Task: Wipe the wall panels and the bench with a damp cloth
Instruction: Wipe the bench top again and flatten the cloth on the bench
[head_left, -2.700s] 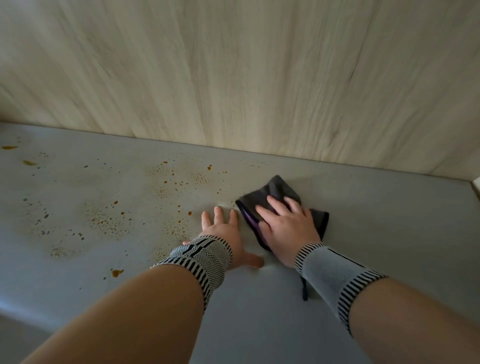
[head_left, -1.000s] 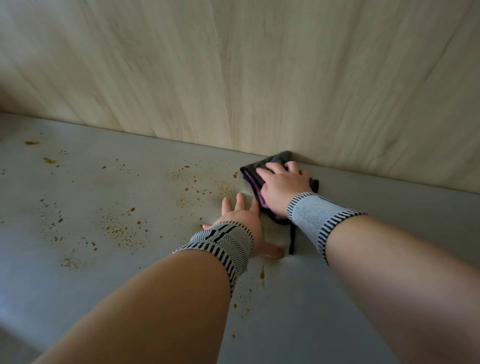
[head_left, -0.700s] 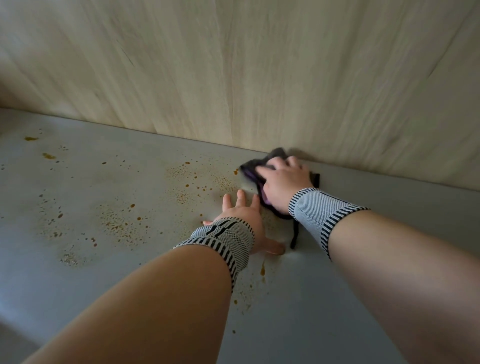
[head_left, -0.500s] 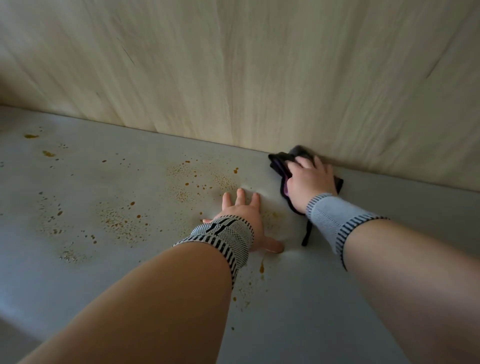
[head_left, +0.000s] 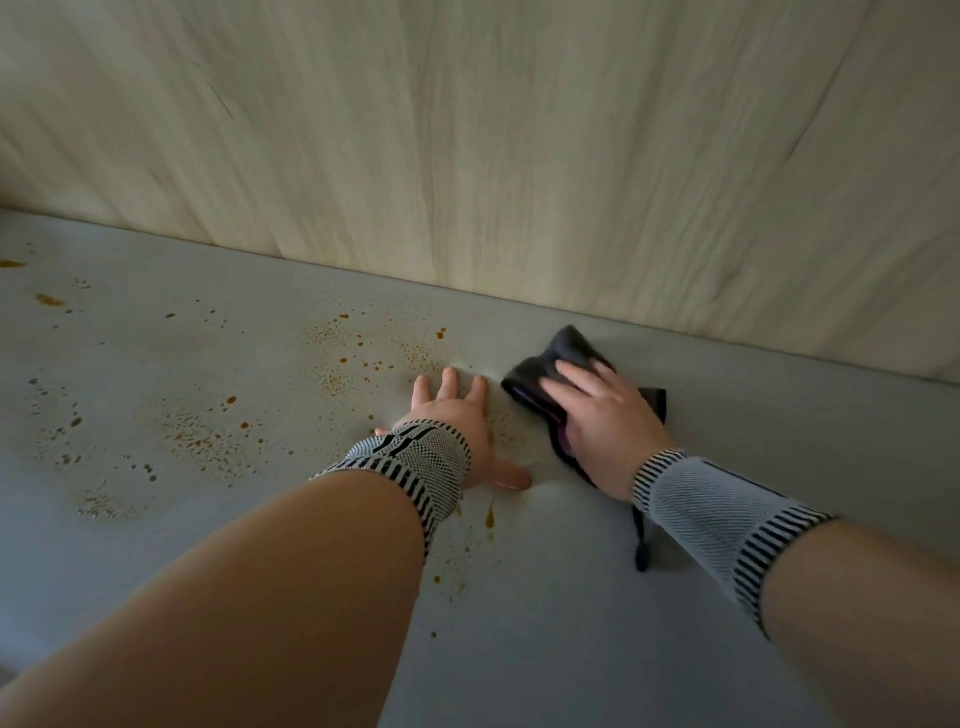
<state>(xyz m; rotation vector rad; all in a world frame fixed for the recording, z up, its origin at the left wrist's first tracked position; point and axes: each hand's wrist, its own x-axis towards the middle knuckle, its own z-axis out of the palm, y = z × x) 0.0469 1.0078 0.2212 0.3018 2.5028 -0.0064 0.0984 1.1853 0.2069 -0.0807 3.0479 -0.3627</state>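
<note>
I see the grey bench (head_left: 597, 649) bounded at the far side by the wood-grain wall panel (head_left: 519, 145), which blocks travel beyond that seam. My left hand (head_left: 457, 431) lies flat just beside the cloth (head_left: 550, 364), obstructing leftward passage. Bare bench surface extends right of the cloth and left past the brown spatter (head_left: 208, 436).

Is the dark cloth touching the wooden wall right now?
No, the cloth lies flat on the grey bench under the right hand, with a strip of bare bench between it and the wall panel.
</note>
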